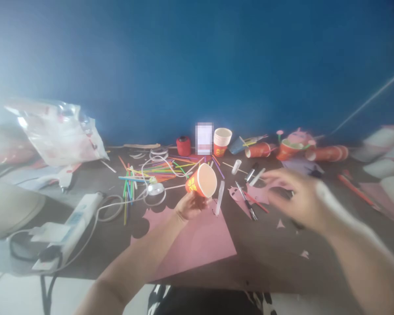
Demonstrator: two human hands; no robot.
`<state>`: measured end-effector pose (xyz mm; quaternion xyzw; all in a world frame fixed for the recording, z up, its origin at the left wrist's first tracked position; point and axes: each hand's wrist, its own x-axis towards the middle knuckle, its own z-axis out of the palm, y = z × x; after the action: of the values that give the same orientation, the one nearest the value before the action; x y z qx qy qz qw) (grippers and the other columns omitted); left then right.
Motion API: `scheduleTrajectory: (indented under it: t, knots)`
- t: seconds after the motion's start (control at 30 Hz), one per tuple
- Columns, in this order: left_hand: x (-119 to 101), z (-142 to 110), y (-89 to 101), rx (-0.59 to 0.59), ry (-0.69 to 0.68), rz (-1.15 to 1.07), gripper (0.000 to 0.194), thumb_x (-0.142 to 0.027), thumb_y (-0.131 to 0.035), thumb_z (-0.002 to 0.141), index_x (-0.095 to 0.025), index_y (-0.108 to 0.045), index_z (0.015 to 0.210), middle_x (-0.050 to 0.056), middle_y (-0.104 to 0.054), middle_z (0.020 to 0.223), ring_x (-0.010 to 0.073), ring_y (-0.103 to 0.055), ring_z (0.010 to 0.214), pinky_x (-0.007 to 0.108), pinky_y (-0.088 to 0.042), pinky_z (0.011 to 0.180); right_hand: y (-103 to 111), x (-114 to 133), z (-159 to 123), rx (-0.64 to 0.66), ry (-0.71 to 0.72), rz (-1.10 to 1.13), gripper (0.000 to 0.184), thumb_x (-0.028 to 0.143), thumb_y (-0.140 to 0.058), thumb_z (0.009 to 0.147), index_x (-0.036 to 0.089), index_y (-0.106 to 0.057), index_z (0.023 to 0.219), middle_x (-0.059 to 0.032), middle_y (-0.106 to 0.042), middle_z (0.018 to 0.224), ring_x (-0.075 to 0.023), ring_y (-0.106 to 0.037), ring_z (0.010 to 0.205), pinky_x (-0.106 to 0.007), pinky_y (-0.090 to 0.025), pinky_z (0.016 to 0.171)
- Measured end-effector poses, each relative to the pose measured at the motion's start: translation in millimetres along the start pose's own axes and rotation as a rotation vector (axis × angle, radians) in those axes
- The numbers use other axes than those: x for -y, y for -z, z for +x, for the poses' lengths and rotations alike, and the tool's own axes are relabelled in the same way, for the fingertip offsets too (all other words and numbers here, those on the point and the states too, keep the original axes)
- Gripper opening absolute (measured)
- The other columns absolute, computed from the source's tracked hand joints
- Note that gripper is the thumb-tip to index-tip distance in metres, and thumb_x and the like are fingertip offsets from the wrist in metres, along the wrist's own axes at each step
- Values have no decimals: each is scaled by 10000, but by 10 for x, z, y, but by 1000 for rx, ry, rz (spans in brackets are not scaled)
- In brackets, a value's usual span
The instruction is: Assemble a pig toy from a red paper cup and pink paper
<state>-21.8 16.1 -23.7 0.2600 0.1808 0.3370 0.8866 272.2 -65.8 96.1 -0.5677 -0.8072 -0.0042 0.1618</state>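
My left hand [191,205] is wrapped around an orange-red paper cup [191,183] with yellow print, its white inside tilted toward me. Below the cup lies a pink paper sheet [197,245] with curved bites cut from its edge. My right hand [292,194], slightly blurred, hovers over the right side with thumb and fingers apart and nothing visible in them. Near its fingertips are a pink paper cutout [258,193], a black pen [246,200] and a clear-white stick [257,176]. Another translucent stick [220,197] rests right of the cup.
Colourful sticks [157,168] spread across the back left. A power strip [70,229] with cables and a glue gun [65,177] lie left. Stacked paper cups [222,141], a red container [183,146], tipped cups [326,153] and a decorated cup [286,149] line the wall.
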Motion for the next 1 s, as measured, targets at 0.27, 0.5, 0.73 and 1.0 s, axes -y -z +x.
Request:
scheduleTrajectory:
  t: [0.27,0.5,0.73,1.0]
  knots:
    - [0,-80,-115,161,-37,254,525,-509,-720,654,-176,-620,1047,65,-646,836,199,-629,752,319,-499,677,-223,1225,547,47,427,-76,158,176,-490,860,150,-609,959,-85,-657,867,-236,-590,883,-497,-255,1035]
    - [-108,-25,-310,178,-482,942,1159,-423,-851,474,-303,-208,1430,132,-286,1468,349,-324,1307,476,-323,1049,-51,1103,311,151,290,-74,194,96,-443,824,164,-608,900,-7,-624,668,-159,-573,631,-439,-209,1081]
    - [-8,-130,-441,137,-480,1222,893,-313,-817,538,-210,-395,1318,129,-554,1238,310,-556,1095,427,-456,950,-275,1205,306,230,403,-48,121,174,-485,841,162,-606,846,-20,-638,696,-179,-596,712,-427,-214,1082]
    - [-22,-163,-468,145,-387,1105,673,-239,-824,522,-195,-549,1134,93,-646,1073,285,-613,971,401,-503,852,-252,1233,278,130,251,151,168,234,-465,908,178,-615,857,-7,-654,672,-165,-625,727,-439,-312,1012]
